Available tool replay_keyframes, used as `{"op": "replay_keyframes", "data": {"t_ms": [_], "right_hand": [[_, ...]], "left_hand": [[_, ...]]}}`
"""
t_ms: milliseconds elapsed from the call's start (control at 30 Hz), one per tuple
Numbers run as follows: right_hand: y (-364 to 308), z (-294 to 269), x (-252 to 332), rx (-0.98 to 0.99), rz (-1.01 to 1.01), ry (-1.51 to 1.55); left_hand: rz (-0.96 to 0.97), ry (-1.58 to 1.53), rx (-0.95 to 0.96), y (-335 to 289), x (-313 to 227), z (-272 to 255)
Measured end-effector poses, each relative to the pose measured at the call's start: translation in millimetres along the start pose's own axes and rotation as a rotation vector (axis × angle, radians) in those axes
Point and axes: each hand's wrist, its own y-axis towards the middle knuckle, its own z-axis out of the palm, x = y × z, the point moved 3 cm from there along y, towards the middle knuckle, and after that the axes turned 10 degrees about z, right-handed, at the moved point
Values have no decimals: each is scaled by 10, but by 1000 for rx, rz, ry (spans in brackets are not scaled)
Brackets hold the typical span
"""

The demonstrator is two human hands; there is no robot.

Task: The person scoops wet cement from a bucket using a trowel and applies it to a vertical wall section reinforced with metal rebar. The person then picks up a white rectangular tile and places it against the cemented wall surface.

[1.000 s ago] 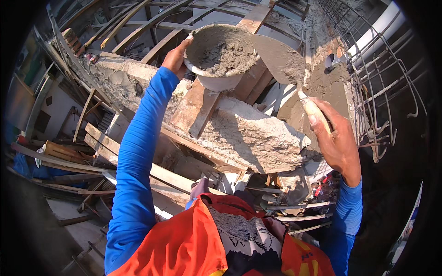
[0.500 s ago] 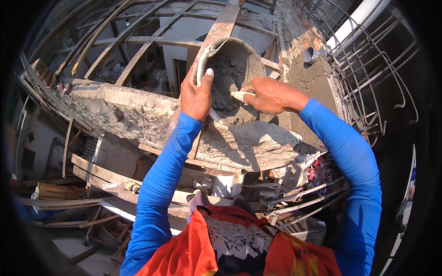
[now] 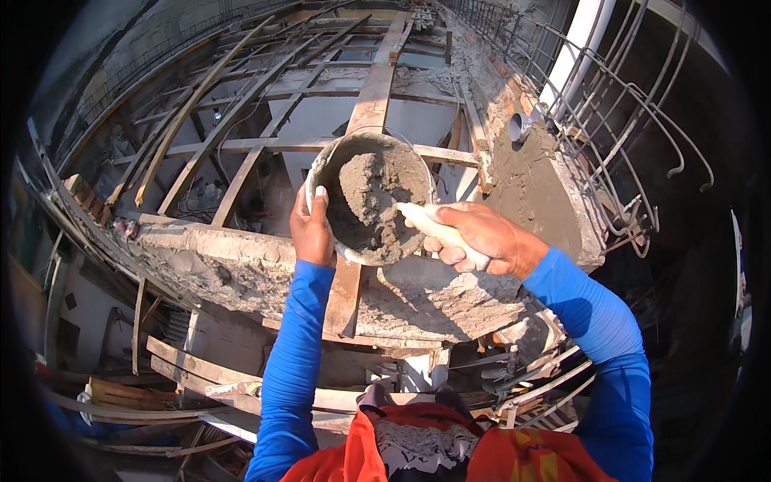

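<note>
A bucket of wet grey mortar rests at the edge of a broken masonry wall, over a wooden plank. My left hand is closed on its left rim, thumb on top. In my right hand is the pale, thick handle of a trowel, held at the bucket's right side. The trowel points into the bucket, where a heaped lump of mortar hides its blade.
Wooden beams form an open frame with gaps beyond the wall. Fresh mortar coats the wall top at right, beside a grey pipe end. Bent rebar juts out there. Planks and debris lie below.
The bucket sits lower in view and its opening looks rounder. My right hand has moved back toward the right rim, showing more trowel handle, and a mortar lump now stands raised inside.
</note>
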Motion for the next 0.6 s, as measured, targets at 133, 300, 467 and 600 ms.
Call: {"op": "replay_keyframes", "data": {"t_ms": [133,300,467,600], "right_hand": [[-399,-27,-46,-111,-146,35],[-1299,-159,-564,-196,-234,146],[-2232,-213,-1322,-312,-127,345],[-2830,-314,-1982,-487,-83,385]], "left_hand": [[-161,29,-68,188,106,-415],[-292,-102,-23,345,252,-713],[-455,-64,58,460,396,-977],[-632,-78,119,707,390,-1155]]}}
